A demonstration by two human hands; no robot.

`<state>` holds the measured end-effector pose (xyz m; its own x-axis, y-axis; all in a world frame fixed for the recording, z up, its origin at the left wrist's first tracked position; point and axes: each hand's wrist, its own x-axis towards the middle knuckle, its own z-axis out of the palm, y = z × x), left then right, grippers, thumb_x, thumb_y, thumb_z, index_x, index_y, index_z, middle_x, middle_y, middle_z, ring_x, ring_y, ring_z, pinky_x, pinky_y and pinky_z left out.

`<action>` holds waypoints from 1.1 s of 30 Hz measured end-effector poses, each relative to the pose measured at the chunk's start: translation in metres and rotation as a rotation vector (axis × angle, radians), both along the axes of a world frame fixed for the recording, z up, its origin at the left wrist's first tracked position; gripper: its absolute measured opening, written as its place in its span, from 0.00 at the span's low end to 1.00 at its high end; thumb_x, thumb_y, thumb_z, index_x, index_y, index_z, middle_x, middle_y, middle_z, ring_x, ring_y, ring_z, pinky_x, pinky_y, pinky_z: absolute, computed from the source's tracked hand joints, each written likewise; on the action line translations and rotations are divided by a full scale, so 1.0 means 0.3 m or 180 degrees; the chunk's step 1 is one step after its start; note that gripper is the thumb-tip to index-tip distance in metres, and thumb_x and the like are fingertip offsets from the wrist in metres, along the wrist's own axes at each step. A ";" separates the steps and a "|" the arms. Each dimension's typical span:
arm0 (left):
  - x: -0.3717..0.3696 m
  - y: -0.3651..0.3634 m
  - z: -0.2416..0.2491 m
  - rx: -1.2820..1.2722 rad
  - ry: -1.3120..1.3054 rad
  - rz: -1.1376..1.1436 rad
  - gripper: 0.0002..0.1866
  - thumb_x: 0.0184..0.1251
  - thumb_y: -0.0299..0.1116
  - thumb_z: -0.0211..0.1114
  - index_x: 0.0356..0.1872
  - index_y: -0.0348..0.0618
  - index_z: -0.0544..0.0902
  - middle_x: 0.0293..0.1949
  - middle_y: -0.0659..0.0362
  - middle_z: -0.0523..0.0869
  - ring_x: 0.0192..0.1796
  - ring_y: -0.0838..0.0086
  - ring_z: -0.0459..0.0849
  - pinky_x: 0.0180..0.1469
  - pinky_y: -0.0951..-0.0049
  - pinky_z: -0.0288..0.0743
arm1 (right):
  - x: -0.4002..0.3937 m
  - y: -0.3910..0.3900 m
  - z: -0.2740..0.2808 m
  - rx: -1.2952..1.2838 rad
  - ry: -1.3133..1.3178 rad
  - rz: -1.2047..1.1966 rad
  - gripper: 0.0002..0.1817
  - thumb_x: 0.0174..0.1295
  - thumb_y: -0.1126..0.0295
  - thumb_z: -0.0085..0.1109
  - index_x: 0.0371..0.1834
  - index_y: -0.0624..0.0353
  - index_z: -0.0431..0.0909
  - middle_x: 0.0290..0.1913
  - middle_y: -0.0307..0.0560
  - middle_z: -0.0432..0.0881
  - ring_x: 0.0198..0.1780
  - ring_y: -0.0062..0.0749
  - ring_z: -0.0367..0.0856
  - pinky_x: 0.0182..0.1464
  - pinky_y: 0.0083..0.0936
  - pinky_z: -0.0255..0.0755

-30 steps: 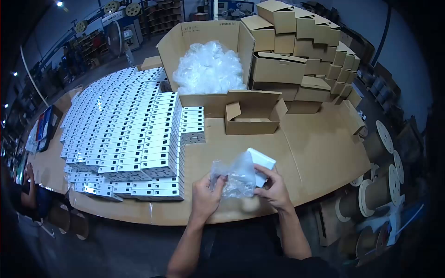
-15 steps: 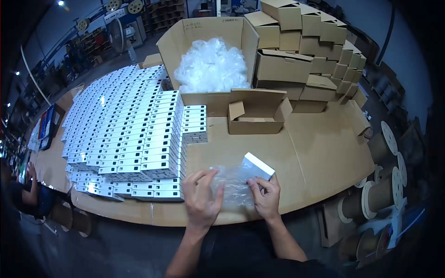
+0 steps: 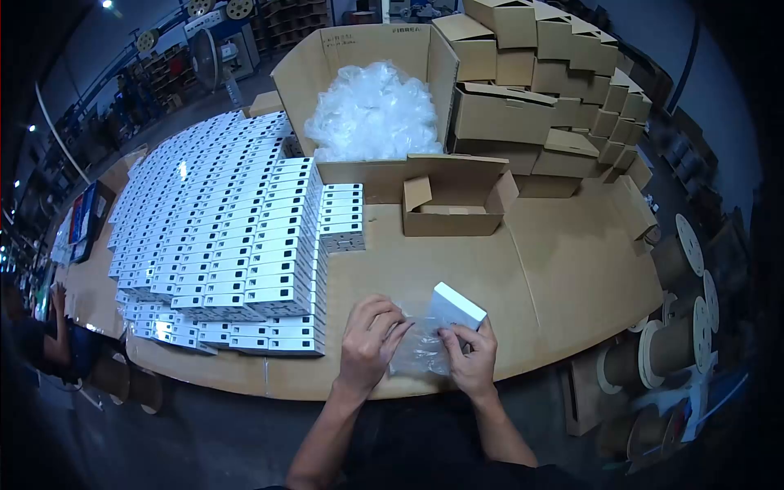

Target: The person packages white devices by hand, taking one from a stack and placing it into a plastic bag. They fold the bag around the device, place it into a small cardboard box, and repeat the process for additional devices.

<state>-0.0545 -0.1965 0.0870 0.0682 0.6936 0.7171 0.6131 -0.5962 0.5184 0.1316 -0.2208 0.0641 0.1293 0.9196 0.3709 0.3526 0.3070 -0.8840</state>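
A small white box point(image 3: 459, 305) is held near the table's front edge by my right hand point(image 3: 471, 353), its thumb and fingers closed round the lower end. A clear plastic bag point(image 3: 420, 353) hangs between my two hands, beside the box. My left hand point(image 3: 371, 341) pinches the bag's left edge with its fingertips. Left of my hands stand stacked rows of white boxes point(image 3: 273, 282) with small dark squares on their ends. An open brown carton point(image 3: 453, 224) sits beyond my hands.
A large carton point(image 3: 367, 41) at the back holds a heap of clear plastic bags point(image 3: 371, 114). Brown cartons point(image 3: 502, 118) are piled at the back right. Cable spools point(image 3: 690, 327) stand beyond the table's right edge. Another person's arm point(image 3: 59, 331) shows at far left.
My left hand has closed from spread fingers to a pinch on the bag and moved slightly right. The white box has shifted slightly down and right.
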 end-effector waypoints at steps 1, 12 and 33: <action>-0.001 0.000 0.002 -0.0006 0.0055 -0.0090 0.13 0.51 0.20 0.80 0.36 0.40 0.85 0.39 0.56 0.86 0.48 0.60 0.86 0.48 0.63 0.82 | 0.003 -0.001 -0.006 -0.0027 -0.0018 -0.0007 0.06 0.62 0.77 0.74 0.37 0.69 0.89 0.52 0.59 0.82 0.54 0.47 0.84 0.57 0.37 0.77; -0.031 0.027 0.046 -0.0862 0.1218 -0.0570 0.07 0.71 0.32 0.68 0.40 0.41 0.80 0.48 0.49 0.86 0.67 0.60 0.79 0.78 0.43 0.56 | 0.041 0.031 -0.010 -0.0005 -0.0265 0.0296 0.06 0.60 0.77 0.74 0.37 0.69 0.89 0.60 0.62 0.81 0.59 0.50 0.84 0.61 0.37 0.78; 0.037 0.043 -0.140 -0.2531 -0.2561 -0.1734 0.55 0.53 0.31 0.88 0.78 0.36 0.58 0.68 0.49 0.76 0.71 0.64 0.75 0.74 0.61 0.71 | 0.081 0.102 -0.067 -0.0062 0.0455 -0.0080 0.09 0.65 0.73 0.75 0.41 0.69 0.88 0.49 0.51 0.80 0.54 0.39 0.81 0.56 0.33 0.74</action>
<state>-0.0433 -0.1835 0.0449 0.2193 0.9719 0.0853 -0.2706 -0.0234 0.9624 0.1559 -0.1902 0.0439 0.2028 0.9222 0.3292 0.2300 0.2820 -0.9314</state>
